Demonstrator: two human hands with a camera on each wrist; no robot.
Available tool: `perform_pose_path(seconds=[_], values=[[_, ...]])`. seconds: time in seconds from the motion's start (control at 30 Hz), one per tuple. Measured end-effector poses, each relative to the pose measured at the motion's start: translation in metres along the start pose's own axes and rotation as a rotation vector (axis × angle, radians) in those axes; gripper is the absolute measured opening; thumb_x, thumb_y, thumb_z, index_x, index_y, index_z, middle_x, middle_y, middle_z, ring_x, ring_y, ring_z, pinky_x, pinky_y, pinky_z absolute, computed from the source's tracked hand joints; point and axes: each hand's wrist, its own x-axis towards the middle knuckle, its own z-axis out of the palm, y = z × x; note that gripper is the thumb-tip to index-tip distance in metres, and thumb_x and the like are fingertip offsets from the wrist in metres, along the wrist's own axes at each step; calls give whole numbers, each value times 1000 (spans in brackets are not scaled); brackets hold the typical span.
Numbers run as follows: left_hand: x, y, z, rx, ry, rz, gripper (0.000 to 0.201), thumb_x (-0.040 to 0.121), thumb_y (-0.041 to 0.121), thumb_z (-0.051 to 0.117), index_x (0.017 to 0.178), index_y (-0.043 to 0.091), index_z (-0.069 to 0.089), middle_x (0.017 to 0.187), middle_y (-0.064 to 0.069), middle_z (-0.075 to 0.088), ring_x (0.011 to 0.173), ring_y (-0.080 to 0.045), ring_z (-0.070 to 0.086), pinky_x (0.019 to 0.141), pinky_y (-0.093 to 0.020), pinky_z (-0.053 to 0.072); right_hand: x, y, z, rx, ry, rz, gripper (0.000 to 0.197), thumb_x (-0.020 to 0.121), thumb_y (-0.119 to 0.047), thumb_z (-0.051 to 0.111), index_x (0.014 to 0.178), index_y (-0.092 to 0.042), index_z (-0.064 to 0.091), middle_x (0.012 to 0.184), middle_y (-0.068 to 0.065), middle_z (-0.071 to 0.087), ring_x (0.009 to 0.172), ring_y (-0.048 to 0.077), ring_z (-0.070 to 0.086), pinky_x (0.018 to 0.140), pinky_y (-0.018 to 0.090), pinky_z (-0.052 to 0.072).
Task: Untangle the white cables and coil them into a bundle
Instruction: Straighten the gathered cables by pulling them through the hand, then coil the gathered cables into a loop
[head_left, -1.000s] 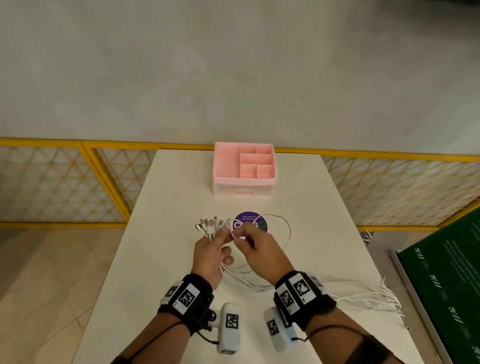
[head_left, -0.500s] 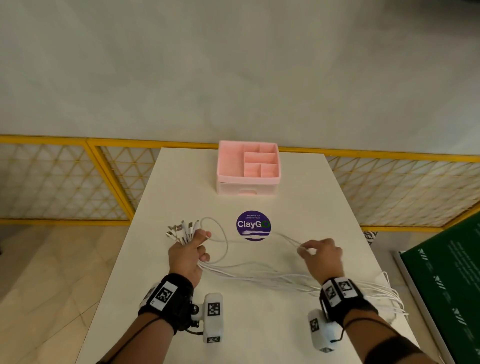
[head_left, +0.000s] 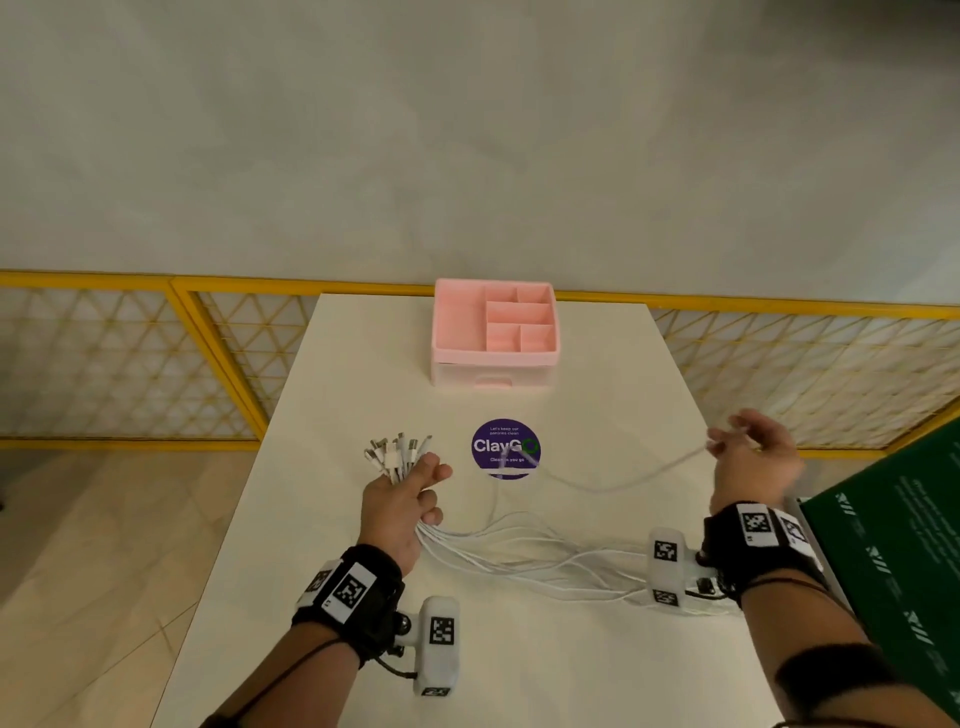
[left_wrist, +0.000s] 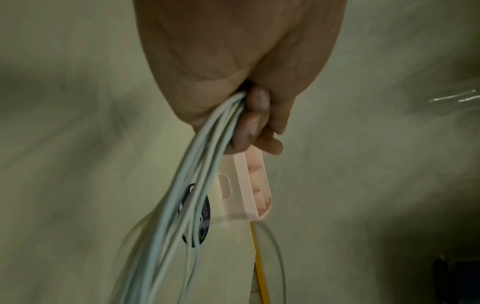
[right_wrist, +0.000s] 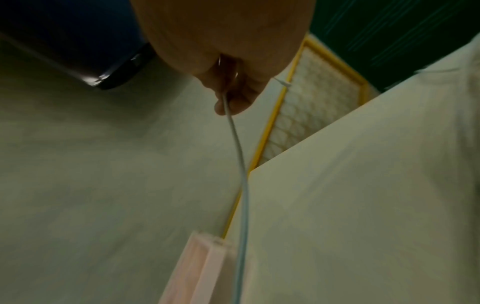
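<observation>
My left hand (head_left: 405, 493) grips a bunch of white cables (head_left: 524, 556) just behind their connector ends (head_left: 397, 452), which fan out above the fist. In the left wrist view the cables (left_wrist: 197, 185) run out from under the curled fingers (left_wrist: 255, 115). The strands trail right across the table toward my right wrist. My right hand (head_left: 748, 452) is raised over the table's right edge and pinches a single white cable (head_left: 623, 480), which sags back toward the purple sticker. The right wrist view shows that one cable (right_wrist: 240, 164) hanging from the pinching fingertips (right_wrist: 228, 102).
A pink compartment organizer (head_left: 493, 332) stands at the far middle of the cream table (head_left: 363, 649). A round purple sticker (head_left: 506, 449) lies in front of it. Yellow mesh railing (head_left: 130, 364) borders the table's far side. A green panel (head_left: 893, 561) sits at right.
My right hand has swept from beside the left hand out to the right and upward, drawing one cable out of the bunch. The left hand keeps its grip on the connector ends.
</observation>
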Motion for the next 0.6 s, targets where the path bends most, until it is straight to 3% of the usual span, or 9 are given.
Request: perform_pose_path(seconds=[0.07, 0.13, 0.23, 0.33, 0.4, 0.5, 0.6], values=[[2, 3, -4, -64, 23, 2, 14, 96, 18, 64, 91, 5, 66, 72, -6, 63, 41, -9, 33, 39, -22, 31, 9, 4, -26, -86, 144, 88, 41, 90, 7, 50, 112, -23, 66, 115, 2, 65, 92, 18, 66, 84, 30, 56], [2, 3, -9, -95, 40, -1, 16, 98, 20, 62, 91, 6, 65, 64, -2, 52, 41, -9, 33, 39, -22, 30, 13, 13, -57, -254, 188, 190, 44, 93, 4, 49, 128, -20, 60, 125, 1, 60, 104, 21, 61, 93, 31, 50], [1, 0, -10, -119, 51, -2, 22, 99, 27, 61, 92, 6, 62, 56, 3, 41, 41, -9, 32, 39, -22, 30, 17, 42, -93, -572, 38, 290, 46, 95, -5, 48, 140, -10, 46, 132, 22, 57, 115, 43, 57, 97, 50, 47], [0, -3, -7, -152, 39, -10, 26, 99, 31, 60, 88, 7, 60, 53, 5, 36, 39, -7, 30, 38, -20, 28, 20, 68, -100, -912, -99, 398, 60, 88, -33, 51, 146, -28, 37, 137, 16, 56, 115, 41, 59, 99, 53, 47], [0, -4, -2, -165, 23, -17, 28, 99, 32, 59, 86, 8, 58, 51, 6, 36, 37, -6, 30, 37, -20, 28, 24, 79, -89, -1119, -157, 423, 71, 81, -55, 49, 147, -32, 33, 135, 16, 56, 116, 41, 57, 100, 54, 45], [-1, 0, 5, -176, 1, -13, 30, 99, 34, 58, 83, 9, 56, 50, 6, 36, 37, -6, 30, 36, -19, 28, 7, 68, -49, -1204, -211, 328, 68, 87, -61, 48, 144, -26, 39, 135, 18, 55, 123, 39, 51, 104, 51, 41], [-1, 4, 12, -171, -21, 0, 31, 100, 35, 57, 80, 11, 55, 50, 6, 36, 37, -6, 29, 37, -19, 27, -28, 44, 2, -888, -345, 88, 44, 92, -43, 61, 126, -15, 61, 117, 18, 67, 110, 35, 62, 93, 37, 46]])
